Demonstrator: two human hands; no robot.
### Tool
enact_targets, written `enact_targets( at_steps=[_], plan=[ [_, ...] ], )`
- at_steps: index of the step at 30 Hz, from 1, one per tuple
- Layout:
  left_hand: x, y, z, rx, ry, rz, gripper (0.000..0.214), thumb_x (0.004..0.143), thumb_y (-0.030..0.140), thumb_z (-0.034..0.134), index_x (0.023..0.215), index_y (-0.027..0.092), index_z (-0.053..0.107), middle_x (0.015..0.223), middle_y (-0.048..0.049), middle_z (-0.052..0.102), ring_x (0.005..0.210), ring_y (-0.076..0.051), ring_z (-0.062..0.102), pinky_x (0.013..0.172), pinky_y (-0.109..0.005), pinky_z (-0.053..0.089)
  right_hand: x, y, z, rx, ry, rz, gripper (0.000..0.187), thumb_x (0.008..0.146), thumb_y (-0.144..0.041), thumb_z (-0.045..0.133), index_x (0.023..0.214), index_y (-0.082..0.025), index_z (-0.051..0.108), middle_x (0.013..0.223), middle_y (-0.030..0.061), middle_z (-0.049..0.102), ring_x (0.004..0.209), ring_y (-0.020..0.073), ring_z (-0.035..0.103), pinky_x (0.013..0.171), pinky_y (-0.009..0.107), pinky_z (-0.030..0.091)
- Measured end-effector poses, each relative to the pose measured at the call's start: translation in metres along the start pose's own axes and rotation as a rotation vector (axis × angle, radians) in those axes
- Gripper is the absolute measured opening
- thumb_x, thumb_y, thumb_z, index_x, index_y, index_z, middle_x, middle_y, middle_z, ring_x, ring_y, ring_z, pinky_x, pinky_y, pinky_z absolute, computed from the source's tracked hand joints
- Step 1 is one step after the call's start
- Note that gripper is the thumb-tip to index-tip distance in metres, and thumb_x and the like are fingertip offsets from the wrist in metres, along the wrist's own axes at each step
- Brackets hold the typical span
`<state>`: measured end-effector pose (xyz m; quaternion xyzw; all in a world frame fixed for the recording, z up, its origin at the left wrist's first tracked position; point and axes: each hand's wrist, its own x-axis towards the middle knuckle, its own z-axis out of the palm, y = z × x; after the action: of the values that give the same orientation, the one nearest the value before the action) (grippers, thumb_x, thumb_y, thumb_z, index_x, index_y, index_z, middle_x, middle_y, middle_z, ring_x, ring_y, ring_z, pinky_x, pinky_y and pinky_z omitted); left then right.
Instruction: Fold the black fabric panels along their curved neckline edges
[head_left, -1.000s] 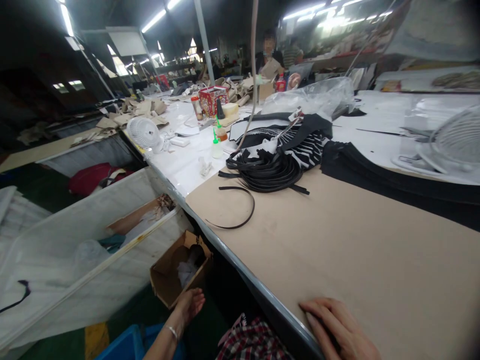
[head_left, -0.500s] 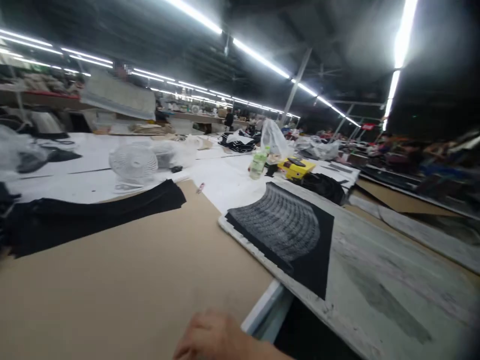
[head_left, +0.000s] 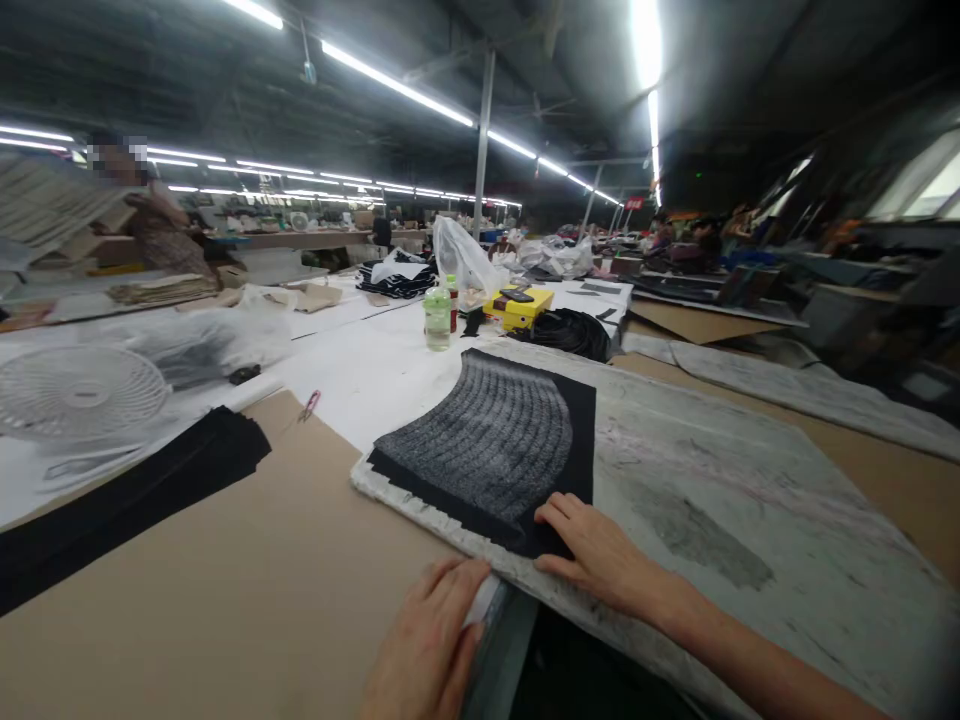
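My right hand (head_left: 596, 550) lies flat with its fingers stretched out on the near corner of a black fabric piece (head_left: 495, 445) that carries a curved grey ribbed pattern. The fabric rests on a stained grey-white board (head_left: 720, 480). My left hand (head_left: 431, 640) lies flat on the brown cardboard sheet (head_left: 247, 570) covering the table, fingers together, fingertips at the cardboard's edge beside the board. Neither hand holds anything.
Black cloth strips (head_left: 127, 500) lie at the left on the cardboard. A white desk fan (head_left: 79, 390) stands behind them. Further back are small pink scissors (head_left: 310, 404), a green bottle (head_left: 437, 316), a yellow box (head_left: 519, 305) and a black bundle (head_left: 574, 332). Another person (head_left: 154, 225) stands at far left.
The view has swung from the left end of the table to the right. My right hand has come onto the black fabric, and my left hand now rests on the cardboard.
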<state>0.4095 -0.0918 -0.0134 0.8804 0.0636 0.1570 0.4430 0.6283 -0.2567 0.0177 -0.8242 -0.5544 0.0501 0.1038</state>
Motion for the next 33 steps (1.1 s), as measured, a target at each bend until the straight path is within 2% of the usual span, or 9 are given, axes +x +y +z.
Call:
enact_targets(
  at_steps=[2,5,9,12,17,22,27,31,33],
  plan=[
    [0.033,0.001,0.010,0.151,-0.060,0.018,0.048,0.089,0.022,0.040,0.135,0.023,0.052,0.131,-0.0069,0.059,0.127,-0.027,0.046,0.107,-0.045,0.040,0.002,0.002,-0.004,0.026,-0.027,-0.016,0.023,0.083,-0.027,0.065,0.102,-0.019,0.056,0.102,0.0062,0.057,0.093,0.0231,0.054,0.079,0.036,0.045],
    [0.056,-0.010,0.026,0.309,-0.082,0.009,0.049,0.091,0.019,0.038,0.138,0.021,0.048,0.130,-0.0085,0.060,0.126,-0.029,0.046,0.107,-0.047,0.038,0.006,0.008,-0.010,0.076,-0.060,-0.036,0.016,0.082,-0.025,0.064,0.096,-0.021,0.056,0.099,0.0044,0.057,0.090,0.0214,0.055,0.076,0.033,0.044],
    [0.058,-0.029,0.040,0.428,-0.067,0.057,0.050,0.091,0.015,0.036,0.140,0.022,0.045,0.131,-0.0071,0.060,0.122,-0.029,0.049,0.102,-0.044,0.041,0.011,0.016,-0.012,0.168,-0.100,-0.053,0.008,0.082,-0.021,0.059,0.089,-0.021,0.056,0.092,0.0024,0.058,0.079,0.0181,0.055,0.069,0.030,0.041],
    [0.055,-0.032,0.043,0.478,-0.037,0.057,0.048,0.092,0.016,0.038,0.139,0.023,0.046,0.128,-0.0060,0.062,0.120,-0.028,0.049,0.100,-0.043,0.041,0.014,0.023,-0.011,0.263,-0.127,-0.070,0.003,0.083,-0.018,0.055,0.082,-0.020,0.056,0.085,0.0009,0.058,0.077,0.0167,0.055,0.068,0.028,0.039],
    [0.060,-0.025,0.044,0.506,-0.003,0.068,0.045,0.092,0.018,0.042,0.136,0.022,0.048,0.126,-0.0063,0.063,0.116,-0.027,0.050,0.096,-0.040,0.040,0.022,0.037,-0.009,0.478,-0.163,-0.037,0.009,0.083,-0.020,0.054,0.075,-0.020,0.058,0.071,-0.0024,0.057,0.068,0.0129,0.053,0.064,0.024,0.038],
    [0.070,-0.012,0.047,0.552,0.008,0.056,0.042,0.091,0.017,0.045,0.132,0.024,0.053,0.124,-0.0060,0.062,0.111,-0.025,0.051,0.091,-0.038,0.039,0.034,0.066,-0.012,0.723,-0.154,0.102,0.023,0.082,-0.038,0.056,0.072,-0.018,0.056,0.061,-0.0039,0.049,0.056,0.0113,0.047,0.052,0.022,0.039],
    [0.077,-0.005,0.050,0.546,0.007,0.014,0.036,0.091,0.020,0.046,0.125,0.026,0.058,0.116,-0.0052,0.064,0.103,-0.025,0.051,0.087,-0.039,0.036,0.038,0.129,-0.047,0.845,0.097,0.324,0.030,0.084,-0.046,0.056,0.079,-0.016,0.057,0.067,-0.0014,0.055,0.059,0.0114,0.052,0.055,0.023,0.042],
    [0.082,-0.013,0.057,0.554,0.001,0.013,0.036,0.090,0.021,0.049,0.124,0.029,0.059,0.113,-0.0044,0.064,0.100,-0.025,0.051,0.083,-0.039,0.034,0.025,0.191,-0.104,0.813,0.415,0.530,0.031,0.098,-0.035,0.043,0.092,-0.008,0.060,0.082,0.0054,0.062,0.071,0.0120,0.061,0.067,0.027,0.048],
    [0.084,-0.018,0.062,0.571,0.006,0.014,0.038,0.089,0.023,0.051,0.125,0.031,0.058,0.112,-0.0045,0.064,0.099,-0.026,0.051,0.081,-0.040,0.033,0.015,0.215,-0.138,0.742,0.606,0.619,0.033,0.102,-0.033,0.037,0.104,-0.010,0.061,0.098,0.0067,0.062,0.082,0.0133,0.063,0.074,0.030,0.050]
  ],
)
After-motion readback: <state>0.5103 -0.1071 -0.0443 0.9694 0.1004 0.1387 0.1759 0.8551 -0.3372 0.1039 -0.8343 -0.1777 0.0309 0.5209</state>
